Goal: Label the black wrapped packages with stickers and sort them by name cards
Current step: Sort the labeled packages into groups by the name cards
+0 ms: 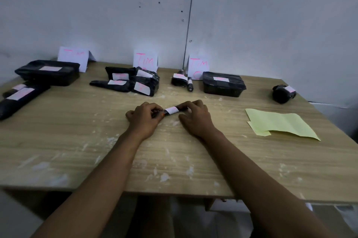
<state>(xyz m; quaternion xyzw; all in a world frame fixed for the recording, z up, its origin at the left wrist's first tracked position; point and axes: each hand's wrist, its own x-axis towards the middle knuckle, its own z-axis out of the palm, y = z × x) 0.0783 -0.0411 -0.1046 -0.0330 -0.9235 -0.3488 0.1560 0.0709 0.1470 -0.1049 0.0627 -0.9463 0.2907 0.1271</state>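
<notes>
Head view: both hands held a small black package w/ white sticker, mid-table.
Left hand [144, 120] pinched the small package [171, 110] at its left end; right hand [195, 118] gripped the right end. Three name cards [145, 61] stood far, labelled packages [223, 83] near them; yellow sheet [280, 123] lay right.

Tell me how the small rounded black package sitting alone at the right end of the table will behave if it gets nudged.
The rounded package looks bulgy rather than flat-sided, so it may roll or rock when pushed. Its black wrap appears glossy, so it is probably a bit slippery. The white sticker lies across the top and seems unlikely to stop a roll.
</notes>
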